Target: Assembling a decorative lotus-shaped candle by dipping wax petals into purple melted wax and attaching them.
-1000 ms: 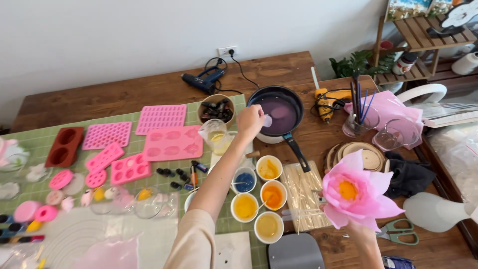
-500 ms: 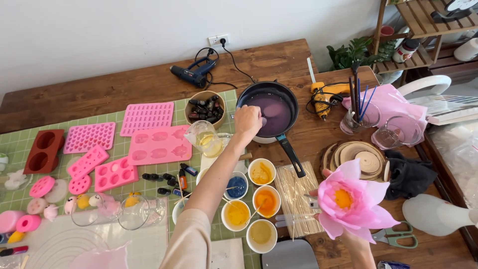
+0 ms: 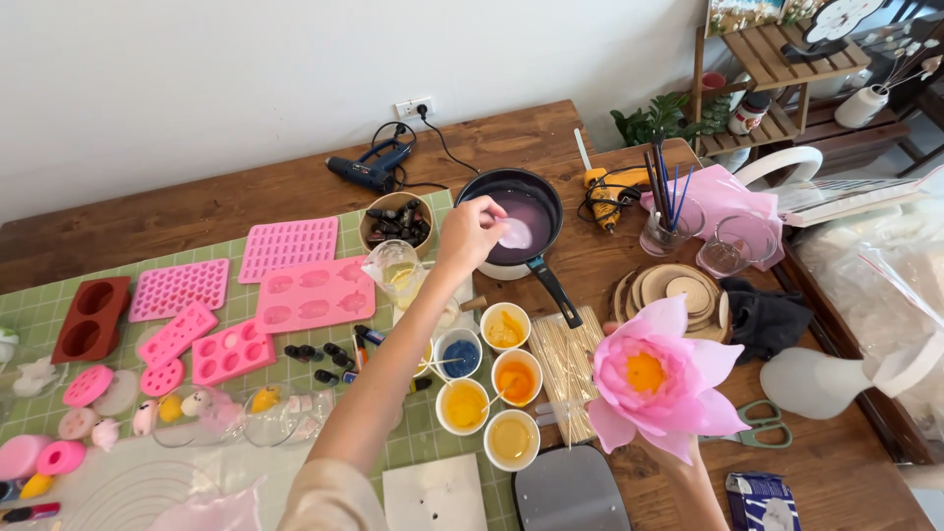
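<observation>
1. Left hand (image 3: pixel 470 232) reaches out over the dark round frying pan with purple liquid (image 3: pixel 516 218), fingers pinched shut on a small pale pink petal piece (image 3: pixel 515 234) held just over the liquid.
2. Right hand (image 3: pixel 678 460) is mostly hidden under the large pink paper-like lotus flower with yellow centre (image 3: pixel 656 379); it seems to grip the flower's base, though finger closure is hard to see.
3. Flower is held above the wooden table (image 3: pixel 295 192), beside a bundle of pale wooden skewers (image 3: pixel 562 369).
4. Small white cups of yellow, orange and blue dye (image 3: pixel 489 383) sit near the pan's handle.
</observation>
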